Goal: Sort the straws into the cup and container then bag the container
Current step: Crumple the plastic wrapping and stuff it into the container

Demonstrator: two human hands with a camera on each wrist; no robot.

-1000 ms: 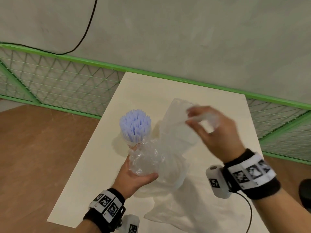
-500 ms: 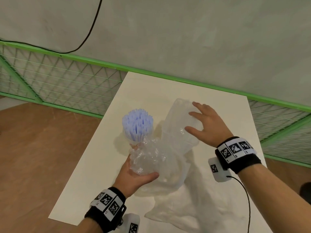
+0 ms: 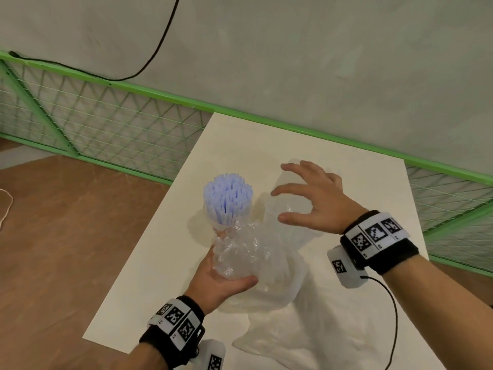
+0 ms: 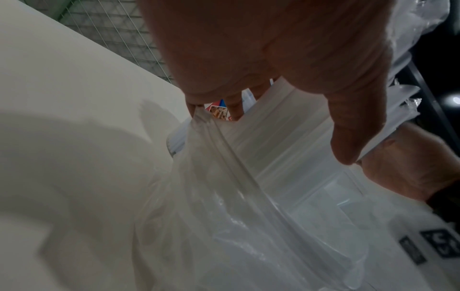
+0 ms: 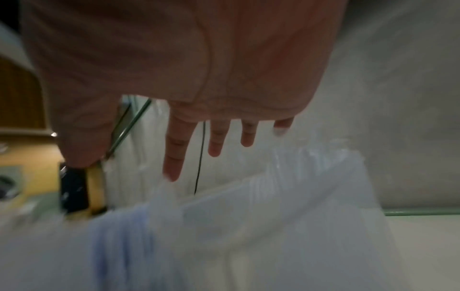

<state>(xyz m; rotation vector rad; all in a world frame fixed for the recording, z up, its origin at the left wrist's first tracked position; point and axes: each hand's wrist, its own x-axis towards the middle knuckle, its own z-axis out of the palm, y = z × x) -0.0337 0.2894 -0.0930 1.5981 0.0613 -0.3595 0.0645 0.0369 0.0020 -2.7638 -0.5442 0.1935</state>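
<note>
A clear cup (image 3: pixel 226 220) packed with lilac straws (image 3: pixel 227 194) stands on the white table (image 3: pixel 266 145). To its right a clear container (image 3: pixel 289 235) of white straws leans with its lower end inside a clear plastic bag (image 3: pixel 269 279). My left hand (image 3: pixel 226 276) grips the bunched bag mouth (image 3: pixel 237 249) beside the cup; the left wrist view shows its fingers (image 4: pixel 196 106) pinching the bag edge against the container (image 4: pixel 286 141). My right hand (image 3: pixel 301 198) is open, its fingers spread over the container's upper end; whether it touches is unclear. The right wrist view is blurred, with straight fingers (image 5: pixel 174 157) above the container (image 5: pixel 273 206).
The rest of the bag (image 3: pixel 306 335) lies crumpled on the table toward me. A green mesh fence (image 3: pixel 106 129) runs behind the table below a grey wall with a black cable (image 3: pixel 149 62). Brown wooden floor (image 3: pixel 66 236) lies left of the table's edge.
My right hand, over the container's top end a second ago, lay on its side half a second ago and now has its fingers spread wide. The left hand keeps its grip on the bag.
</note>
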